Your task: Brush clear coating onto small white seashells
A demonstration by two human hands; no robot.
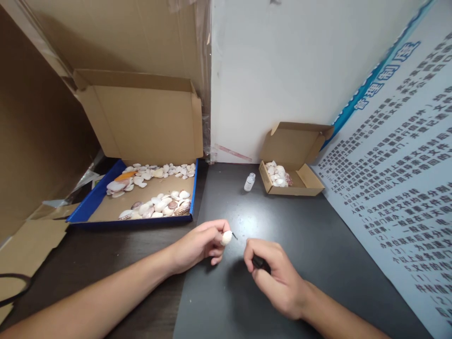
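Observation:
A small white ribbed seashell [227, 238] is pinched between the thumb and fingers of my left hand [205, 242], held just above the grey tabletop. A short, thin dark tip [235, 236] shows at the shell's right edge, pointing toward my right hand; I cannot tell whether it touches the shell. Closed in a fist, my right hand [273, 275] grips a black handle [261, 264], most of it hidden by the fingers. A small gap separates the two hands. Beyond them a small clear bottle [249, 182] with a white label stands on the table.
At the back left, an open blue-sided cardboard box [141, 220] holds many shells [162, 205]. A smaller open brown box [296, 190] with white shells [277, 174] sits at the back right. A white wall panel [268, 84] and a printed board [399, 165] border the table [303, 226].

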